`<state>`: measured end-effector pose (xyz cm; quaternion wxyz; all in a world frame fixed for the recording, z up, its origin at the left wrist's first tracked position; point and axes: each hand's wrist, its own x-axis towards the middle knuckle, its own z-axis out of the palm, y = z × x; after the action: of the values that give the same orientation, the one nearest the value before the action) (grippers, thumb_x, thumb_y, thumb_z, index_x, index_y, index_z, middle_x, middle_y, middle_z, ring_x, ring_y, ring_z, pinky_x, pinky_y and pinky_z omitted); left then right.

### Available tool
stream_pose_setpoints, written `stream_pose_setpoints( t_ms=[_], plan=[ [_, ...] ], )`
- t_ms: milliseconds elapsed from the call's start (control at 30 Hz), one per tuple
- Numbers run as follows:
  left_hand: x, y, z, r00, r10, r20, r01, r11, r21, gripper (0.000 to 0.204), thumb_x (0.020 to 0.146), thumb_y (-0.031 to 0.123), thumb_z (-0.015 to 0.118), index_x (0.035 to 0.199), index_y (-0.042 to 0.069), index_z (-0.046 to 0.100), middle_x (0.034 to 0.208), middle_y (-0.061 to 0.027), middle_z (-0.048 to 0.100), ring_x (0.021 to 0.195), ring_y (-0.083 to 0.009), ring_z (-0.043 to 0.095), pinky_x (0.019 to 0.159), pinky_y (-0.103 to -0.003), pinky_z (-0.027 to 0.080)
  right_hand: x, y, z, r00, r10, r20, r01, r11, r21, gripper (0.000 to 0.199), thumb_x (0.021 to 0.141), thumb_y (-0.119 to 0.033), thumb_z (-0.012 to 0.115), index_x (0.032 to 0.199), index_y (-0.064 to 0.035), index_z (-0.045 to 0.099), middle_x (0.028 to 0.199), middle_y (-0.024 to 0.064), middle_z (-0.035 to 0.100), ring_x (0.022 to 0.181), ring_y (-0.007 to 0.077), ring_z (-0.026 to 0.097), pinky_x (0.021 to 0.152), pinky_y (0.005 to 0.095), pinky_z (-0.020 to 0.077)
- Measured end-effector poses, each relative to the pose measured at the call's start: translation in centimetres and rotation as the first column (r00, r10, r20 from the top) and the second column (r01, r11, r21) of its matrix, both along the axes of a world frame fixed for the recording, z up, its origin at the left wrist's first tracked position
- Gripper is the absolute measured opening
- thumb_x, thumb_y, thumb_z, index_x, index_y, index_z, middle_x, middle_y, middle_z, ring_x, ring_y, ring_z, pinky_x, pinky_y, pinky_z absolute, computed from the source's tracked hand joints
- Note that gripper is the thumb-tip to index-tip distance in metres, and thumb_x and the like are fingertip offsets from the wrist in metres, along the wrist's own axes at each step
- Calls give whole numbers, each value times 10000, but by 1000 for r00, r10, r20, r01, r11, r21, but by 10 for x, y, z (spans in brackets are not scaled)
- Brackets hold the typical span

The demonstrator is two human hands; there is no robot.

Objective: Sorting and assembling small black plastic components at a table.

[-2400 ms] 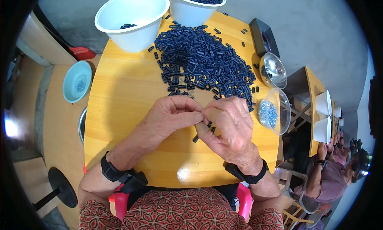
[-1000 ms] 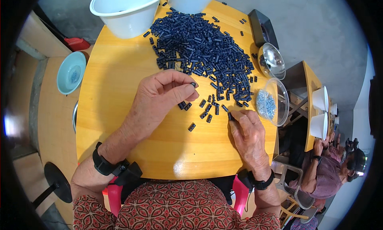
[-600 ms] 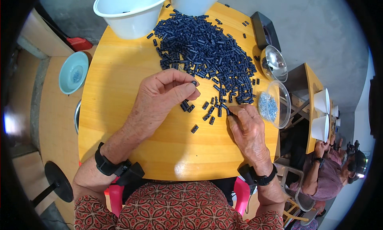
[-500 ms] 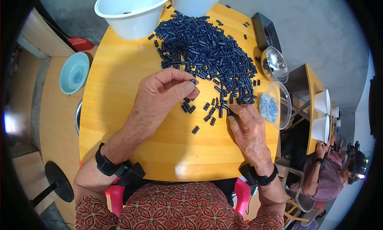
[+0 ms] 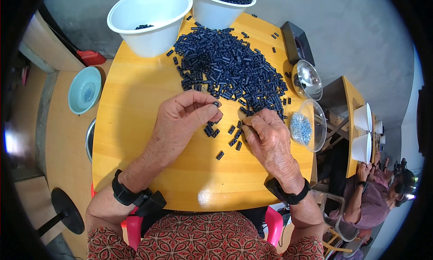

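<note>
My left hand [image 5: 187, 113] is closed in a pinch on a small black cylindrical plastic part [image 5: 216, 104], its round end showing between thumb and forefinger. My right hand [image 5: 268, 136] reaches to the near edge of a big pile of black plastic parts [image 5: 230, 61], thumb and forefinger drawn together. Whatever sits between those fingertips is mostly hidden. Several loose black parts [image 5: 232, 129] lie between my hands, some with small holes in their sides. One black part [image 5: 220, 155] rests alone, nearer to me.
Two white tubs [image 5: 151, 45] with black parts in them stand at the far edge. On the right are a clear bowl of small silvery pieces [image 5: 301, 129], a steel bowl [image 5: 308, 81] and a black tray [image 5: 293, 43]. Another person [image 5: 370, 201] sits at a table farther right.
My right hand has moved left toward the loose parts between my hands. My left hand keeps its pinch on the black part. The view has shifted slightly, showing more inside the tubs.
</note>
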<state>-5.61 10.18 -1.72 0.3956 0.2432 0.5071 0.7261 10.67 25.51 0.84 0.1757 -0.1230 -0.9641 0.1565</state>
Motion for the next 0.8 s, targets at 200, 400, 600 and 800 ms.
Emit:
stream_pose_setpoints(
  t_ms=[200,400,600,800],
  plan=[
    [-1,1,0,1000,-20,17,19,1000,5,146,934,56,639,1072,12,659,987,-61,708,910,-141,675,862,-289,532,-2,2,-2,1000,-16,23,16,1000,10,174,761,-22,710,930,-8,674,799,116,552,779,309,576,704,410,475],
    [2,1,3,1000,-22,-1,22,999,-27,148,927,59,661,1046,-27,648,934,-57,697,886,-108,666,809,-242,535,-6,1,0,999,-18,40,17,999,31,176,768,-50,712,939,-21,680,808,116,558,791,307,577,695,413,468],
    [6,2,-1,998,-58,26,59,998,-16,156,921,56,666,1049,-30,645,958,-63,696,893,-109,664,816,-242,533,-6,2,-6,999,-16,30,13,994,105,184,769,-50,705,947,-20,674,803,111,552,788,307,573,697,416,464],
    [10,2,-2,997,-70,36,71,997,-5,154,917,53,673,1046,-26,647,948,-40,686,896,-82,640,811,-230,520,-8,0,-4,999,-20,37,17,996,93,172,757,-46,701,924,-18,667,797,112,545,793,306,571,696,416,462]
  ],
)
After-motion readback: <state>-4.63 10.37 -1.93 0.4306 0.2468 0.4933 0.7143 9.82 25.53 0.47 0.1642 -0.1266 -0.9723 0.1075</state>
